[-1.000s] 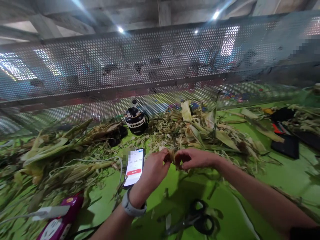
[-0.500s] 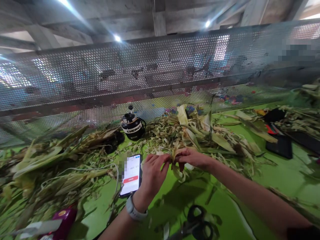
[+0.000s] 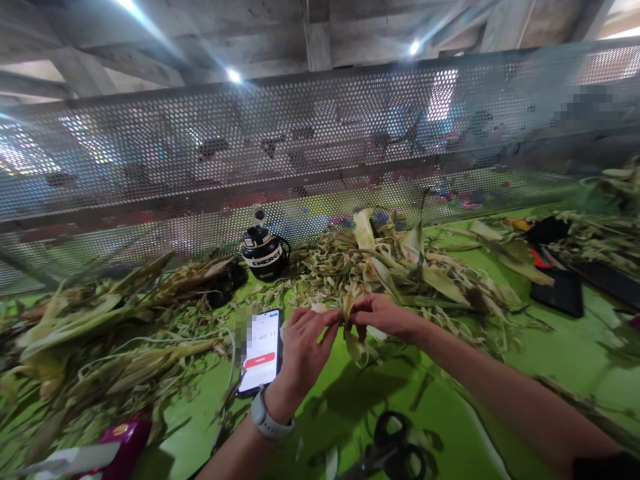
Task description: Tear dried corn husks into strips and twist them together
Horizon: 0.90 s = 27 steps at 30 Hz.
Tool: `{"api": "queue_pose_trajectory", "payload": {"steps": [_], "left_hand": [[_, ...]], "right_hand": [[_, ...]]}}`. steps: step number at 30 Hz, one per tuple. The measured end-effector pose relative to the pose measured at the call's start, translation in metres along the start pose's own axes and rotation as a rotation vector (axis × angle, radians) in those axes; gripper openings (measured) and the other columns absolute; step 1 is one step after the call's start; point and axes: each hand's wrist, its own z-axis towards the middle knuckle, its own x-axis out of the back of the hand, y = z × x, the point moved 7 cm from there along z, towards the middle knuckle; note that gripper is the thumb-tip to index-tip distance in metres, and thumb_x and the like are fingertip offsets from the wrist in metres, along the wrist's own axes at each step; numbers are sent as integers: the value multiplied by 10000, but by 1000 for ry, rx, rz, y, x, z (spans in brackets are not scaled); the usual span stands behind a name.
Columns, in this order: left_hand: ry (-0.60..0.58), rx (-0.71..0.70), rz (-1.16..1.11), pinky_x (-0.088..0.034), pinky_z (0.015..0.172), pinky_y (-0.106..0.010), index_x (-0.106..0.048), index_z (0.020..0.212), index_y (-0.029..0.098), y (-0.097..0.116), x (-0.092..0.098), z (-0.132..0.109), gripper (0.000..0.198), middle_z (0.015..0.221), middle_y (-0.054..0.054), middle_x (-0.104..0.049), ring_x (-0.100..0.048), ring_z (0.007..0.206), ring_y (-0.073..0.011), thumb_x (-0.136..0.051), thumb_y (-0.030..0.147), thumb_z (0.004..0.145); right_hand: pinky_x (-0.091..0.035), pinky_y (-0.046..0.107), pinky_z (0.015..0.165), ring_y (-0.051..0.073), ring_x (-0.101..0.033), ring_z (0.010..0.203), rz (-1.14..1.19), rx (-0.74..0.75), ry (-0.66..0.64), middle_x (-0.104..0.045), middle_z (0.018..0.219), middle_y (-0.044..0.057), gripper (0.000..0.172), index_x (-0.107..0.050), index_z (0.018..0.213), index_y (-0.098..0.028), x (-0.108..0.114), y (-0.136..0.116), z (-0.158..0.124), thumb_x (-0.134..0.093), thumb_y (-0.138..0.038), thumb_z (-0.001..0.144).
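Observation:
Between my two hands is a small piece of corn husk (image 3: 355,293), its pale strips hanging down below the fingers. My left hand (image 3: 309,340), with a pale watch on its wrist, pinches it from the left. On the other side my right hand (image 3: 384,315) is closed on the same piece, thumb and fingers bent together. The exact grip is partly hidden by the fingers. Black-handled scissors (image 3: 387,450) lie on the green table (image 3: 345,393) below the hands. Just left of my left hand rests a phone (image 3: 260,353) with a lit timer screen.
A heap of dry husks (image 3: 435,273) lies beyond my hands, and more husks (image 3: 100,327) cover the left side. A black jug (image 3: 265,253) marked ENERGY stands before a perforated metal screen (image 3: 320,147). At front left is a purple object (image 3: 125,437); a dark phone (image 3: 557,291) lies right.
Both hands keep nearly the same place and grip on the husk piece. The view has shifted very slightly.

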Motion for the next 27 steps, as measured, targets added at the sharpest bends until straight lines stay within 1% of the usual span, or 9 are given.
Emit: {"api": "queue_pose_trajectory", "payload": {"steps": [3, 8, 10, 12, 15, 18, 21, 25, 27], "left_hand": [[16, -27, -17, -449, 760, -315, -650, 926, 222, 1, 0, 0, 158, 835, -26, -748, -661, 677, -154, -593, 136, 806], [43, -53, 13, -466, 761, -310, -632, 893, 217, 4, 3, 1, 132, 790, -13, -743, -656, 658, -149, -594, 130, 801], [62, -63, 25, -477, 747, -307, -622, 872, 207, 5, 5, 2, 112, 756, -12, -735, -649, 643, -148, -582, 129, 803], [82, -70, 37, -488, 729, -302, -618, 854, 200, 6, 7, 3, 101, 726, -12, -724, -643, 639, -151, -565, 129, 805], [106, -83, 46, -498, 727, -301, -620, 872, 199, 7, 8, 2, 108, 747, -15, -722, -640, 659, -157, -551, 142, 813], [107, -41, 36, -502, 718, -299, -627, 889, 190, 3, 8, 0, 107, 730, -16, -706, -627, 660, -161, -560, 158, 813], [86, 12, 19, -500, 698, -294, -626, 798, 190, -1, 7, -2, 67, 666, -7, -669, -607, 645, -161, -566, 162, 806], [118, 22, -37, -495, 718, -284, -618, 762, 191, -3, 9, -3, 56, 697, -8, -668, -616, 712, -163, -590, 149, 788], [139, 67, -86, -496, 702, -269, -620, 765, 191, -7, 10, -4, 46, 712, -7, -669, -622, 729, -159, -600, 154, 782]], "right_hand": [[-496, 210, 518, 73, -557, 499, 0, 6, -11, -629, 689, -5, 118, -636, 700, -129, 0, 0, 0, -526, -166, 676], [-499, 213, 513, 74, -555, 509, -5, 11, -26, -629, 705, 4, 132, -623, 752, -123, 1, 0, -1, -578, -242, 720], [-497, 210, 496, 82, -556, 528, -5, 21, -13, -622, 694, 5, 198, -612, 785, -118, 0, 1, -1, -629, -306, 725], [-494, 206, 484, 93, -560, 558, -13, 41, 12, -619, 690, 3, 298, -596, 824, -123, 0, 2, 0, -690, -376, 698], [-481, 205, 464, 99, -552, 555, -56, 38, 62, -612, 677, -8, 398, -581, 862, -142, -1, 5, 0, -739, -440, 650], [-478, 212, 466, 107, -555, 561, -71, 16, 98, -608, 680, -6, 415, -584, 871, -151, -2, 7, -1, -721, -479, 658], [-457, 197, 470, 107, -555, 589, -87, 28, 112, -614, 702, 6, 401, -599, 855, -143, -4, 3, -2, -718, -476, 665], [-457, 201, 524, 108, -568, 627, -105, 63, 66, -635, 746, 16, 388, -611, 884, -140, -8, -5, -6, -705, -460, 687], [-471, 213, 546, 104, -559, 622, -93, 67, 50, -617, 730, 8, 376, -600, 872, -136, -10, -8, -8, -689, -459, 702]]}}
